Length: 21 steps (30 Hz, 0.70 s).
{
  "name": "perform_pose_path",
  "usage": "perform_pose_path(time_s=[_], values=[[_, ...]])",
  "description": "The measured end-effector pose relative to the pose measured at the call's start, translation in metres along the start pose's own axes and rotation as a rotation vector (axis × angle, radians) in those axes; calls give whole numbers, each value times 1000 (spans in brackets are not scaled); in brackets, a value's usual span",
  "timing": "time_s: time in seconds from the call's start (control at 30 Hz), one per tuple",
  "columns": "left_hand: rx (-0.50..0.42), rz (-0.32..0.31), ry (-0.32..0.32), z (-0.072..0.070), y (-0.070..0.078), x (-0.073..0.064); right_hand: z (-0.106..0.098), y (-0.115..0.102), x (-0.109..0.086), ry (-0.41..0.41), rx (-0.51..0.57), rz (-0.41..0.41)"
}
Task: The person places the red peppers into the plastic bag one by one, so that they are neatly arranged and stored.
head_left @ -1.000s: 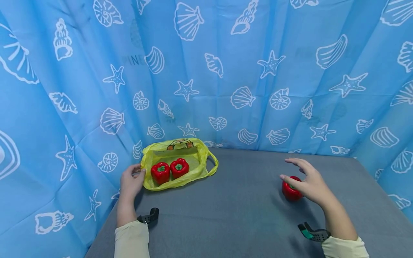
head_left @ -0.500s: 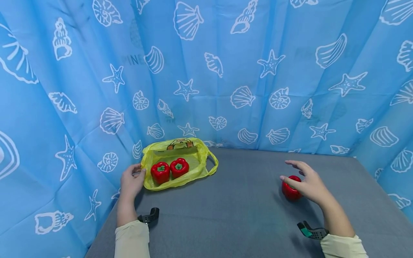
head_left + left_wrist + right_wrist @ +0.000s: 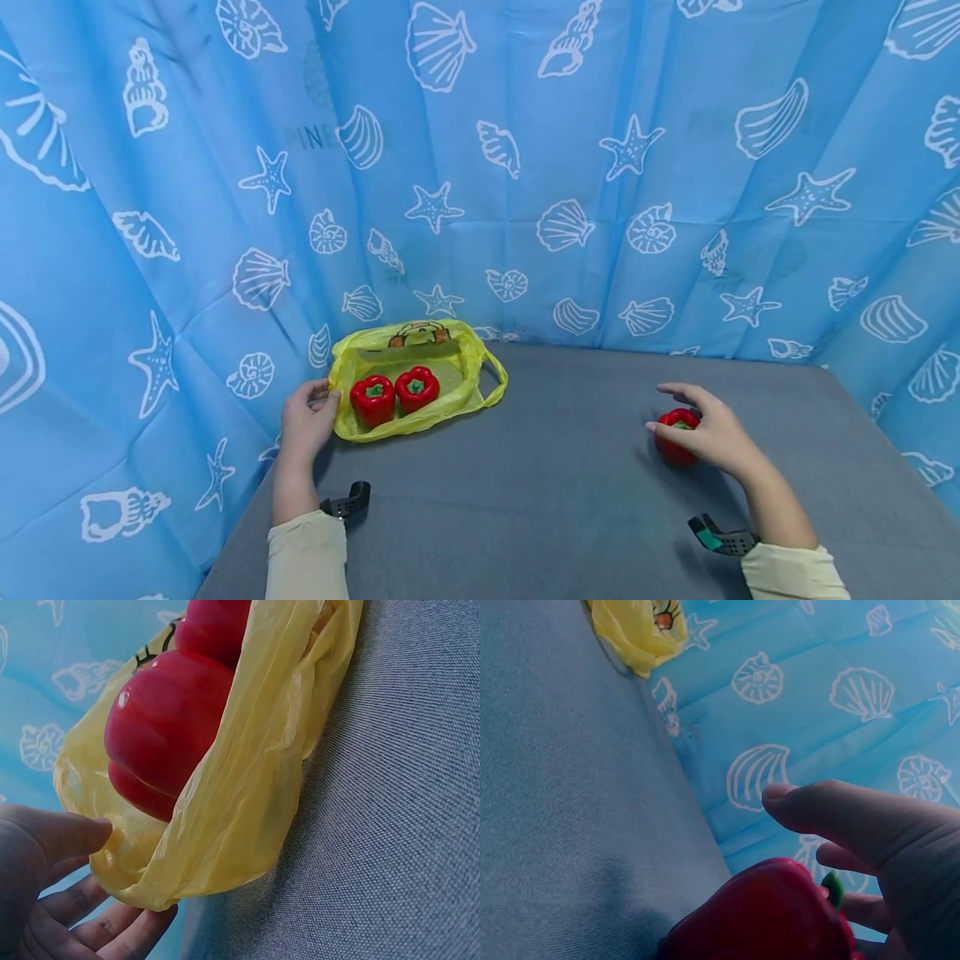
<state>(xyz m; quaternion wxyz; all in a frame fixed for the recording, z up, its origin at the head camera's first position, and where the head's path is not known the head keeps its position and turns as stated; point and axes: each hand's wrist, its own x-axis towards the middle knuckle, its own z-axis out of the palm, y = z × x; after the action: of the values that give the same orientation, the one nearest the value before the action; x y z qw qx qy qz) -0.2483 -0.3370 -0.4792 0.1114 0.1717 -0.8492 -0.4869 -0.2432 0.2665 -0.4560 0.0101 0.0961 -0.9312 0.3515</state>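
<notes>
At the left of the head view, a yellow plastic bag [image 3: 411, 429] lies open-mouthed, with two red bell peppers [image 3: 373, 405] inside. My left hand [image 3: 309, 423] pinches the bag's left edge; the left wrist view shows the thumb [image 3: 84, 834] on the inner side and fingers outside the plastic. On the right, a third red bell pepper [image 3: 674, 454] with a green stem [image 3: 832, 887] rests on the table. Thumb and fingers spread, my right hand [image 3: 712, 433] hovers close over this pepper, partly covering it.
A grey cloth-covered table [image 3: 525, 500] stretches between the hands. Behind and beside it hangs a blue curtain [image 3: 517, 167] with white shell prints. The bag's handle loop [image 3: 495, 379] points toward the middle. Each wrist wears a black mount [image 3: 723, 537].
My right hand has lowered slightly and moved a little left over the lone bell pepper. The left hand, the bag and the peppers have stayed in place.
</notes>
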Motion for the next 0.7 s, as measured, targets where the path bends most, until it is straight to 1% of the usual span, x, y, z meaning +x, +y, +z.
perform_pose_path(time_s=[0.2, 0.47, 0.7], values=[[1, 4, -1, -1, 1, 0, 1, 6, 0, -25, 24, -6], [0, 4, 7, 0, 1, 0, -3, 12, -2, -85, 51, -6], [-5, 11, 10, 0, 1, 0, -6, 22, -3, -120, 60, 2]])
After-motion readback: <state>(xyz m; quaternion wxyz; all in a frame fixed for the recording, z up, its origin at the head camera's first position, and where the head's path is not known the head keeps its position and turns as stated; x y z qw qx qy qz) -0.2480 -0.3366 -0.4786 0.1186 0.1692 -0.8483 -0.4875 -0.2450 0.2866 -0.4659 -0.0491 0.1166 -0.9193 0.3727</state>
